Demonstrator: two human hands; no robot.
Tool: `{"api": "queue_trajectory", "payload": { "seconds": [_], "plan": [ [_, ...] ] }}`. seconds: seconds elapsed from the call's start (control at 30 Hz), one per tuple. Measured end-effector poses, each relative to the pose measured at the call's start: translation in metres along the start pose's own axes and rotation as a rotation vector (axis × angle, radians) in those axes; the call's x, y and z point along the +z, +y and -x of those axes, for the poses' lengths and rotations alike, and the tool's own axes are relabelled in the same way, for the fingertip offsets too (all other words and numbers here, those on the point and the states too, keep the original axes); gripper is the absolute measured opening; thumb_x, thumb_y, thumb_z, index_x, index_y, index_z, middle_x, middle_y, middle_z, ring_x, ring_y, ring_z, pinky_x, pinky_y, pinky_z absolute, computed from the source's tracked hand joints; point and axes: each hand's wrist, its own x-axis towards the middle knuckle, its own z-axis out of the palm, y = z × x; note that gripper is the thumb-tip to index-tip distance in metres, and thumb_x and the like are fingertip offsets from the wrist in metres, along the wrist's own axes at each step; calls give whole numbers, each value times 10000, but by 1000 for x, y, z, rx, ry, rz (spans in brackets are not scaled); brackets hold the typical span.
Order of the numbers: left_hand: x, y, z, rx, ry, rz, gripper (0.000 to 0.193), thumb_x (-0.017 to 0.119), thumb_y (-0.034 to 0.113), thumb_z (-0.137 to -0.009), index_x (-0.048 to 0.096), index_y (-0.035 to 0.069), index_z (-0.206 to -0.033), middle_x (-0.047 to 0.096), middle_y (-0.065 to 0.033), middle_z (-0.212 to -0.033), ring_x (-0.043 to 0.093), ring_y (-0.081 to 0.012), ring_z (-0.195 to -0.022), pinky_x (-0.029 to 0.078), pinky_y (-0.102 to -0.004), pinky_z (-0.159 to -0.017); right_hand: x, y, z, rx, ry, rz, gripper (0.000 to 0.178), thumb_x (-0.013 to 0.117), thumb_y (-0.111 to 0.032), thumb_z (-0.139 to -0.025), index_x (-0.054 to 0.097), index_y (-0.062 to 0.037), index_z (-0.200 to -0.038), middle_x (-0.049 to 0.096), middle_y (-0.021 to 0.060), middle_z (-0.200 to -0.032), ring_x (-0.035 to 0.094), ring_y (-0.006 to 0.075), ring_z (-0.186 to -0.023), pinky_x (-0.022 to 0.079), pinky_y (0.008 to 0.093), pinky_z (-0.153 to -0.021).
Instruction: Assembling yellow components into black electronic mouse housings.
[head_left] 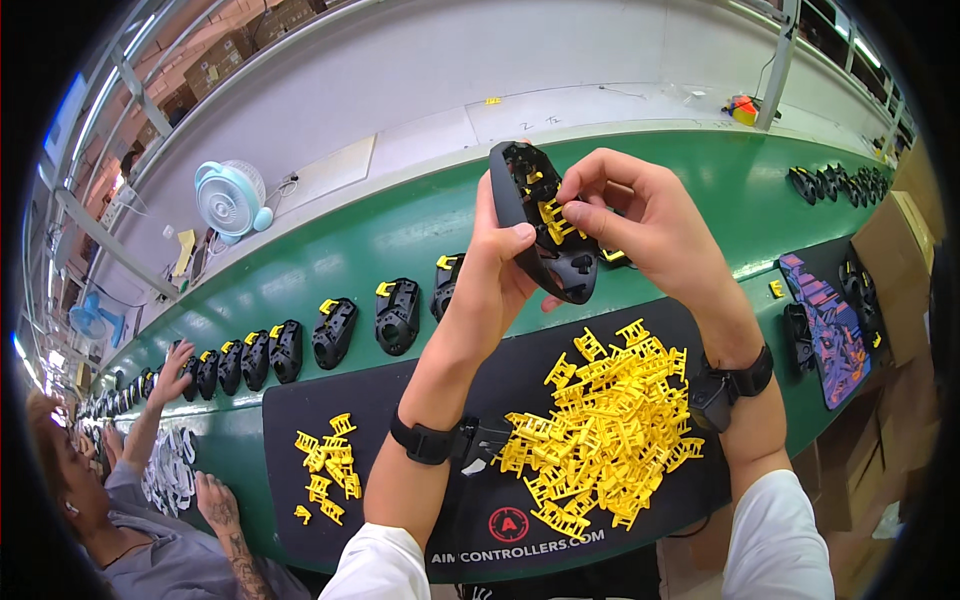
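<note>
Raised above the bench, a black plastic shell shaped like a computer mouse point(525, 205) is gripped by my left hand point(492, 255), its hollow inner side facing right. A yellow plastic frame piece point(557, 222) sits in the hollow. My right hand point(650, 215) pinches this piece between thumb and fingers. Below my hands, a large heap of similar yellow pieces point(610, 420) covers part of the black mat point(400, 540). A smaller group of yellow pieces point(328, 462) lies on the mat's left side.
A row of black shells with yellow parts point(397, 315) runs leftward along the green bench point(290, 250). At left, another person point(130, 530) reaches to that row. More black parts point(838, 185) lie far right, near a patterned purple mat point(825, 330) and cardboard boxes point(900, 270). A fan point(230, 200) stands behind.
</note>
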Motion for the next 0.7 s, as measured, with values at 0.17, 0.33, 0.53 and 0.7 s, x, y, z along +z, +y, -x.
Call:
{"api": "queue_trajectory", "payload": {
  "seconds": [0.17, 0.33, 0.53, 0.7],
  "plan": [
    [-6, -2, -3, -68, -13, 120, 633, 463, 314, -894, 282, 97, -1461, 546, -145, -1212, 649, -205, -932, 511, -293, -504, 2, -5, 1, 128, -36, -60, 118, 694, -100, -934, 658, -17, -1009, 448, -86, -736, 411, 7, -684, 349, 193, -587],
    [-15, -4, -3, -137, -1, 137, 613, 464, 315, -889, 320, 84, -1438, 568, -136, -1183, 654, -211, -952, 535, -305, -544, 1, -3, 1, 193, -65, -114, 116, 685, -83, -940, 649, -21, -1031, 434, -89, -738, 399, 3, -675, 351, 194, -584],
    [2, 8, 0, -58, 106, 33, 627, 480, 317, -881, 325, 81, -1441, 565, -134, -1193, 655, -207, -992, 570, -320, -649, -1, -8, 2, 160, -118, -148, 119, 702, -84, -929, 635, -24, -1008, 425, -91, -755, 378, 6, -685, 351, 182, -594],
    [-2, 8, 2, -61, 70, -7, 582, 472, 340, -887, 383, 70, -1395, 602, -116, -1144, 659, -187, -870, 539, -318, -561, 5, -7, 4, 155, -93, -115, 112, 721, -88, -915, 644, -37, -978, 444, -82, -774, 395, 6, -715, 393, 181, -648]
  ]
}}
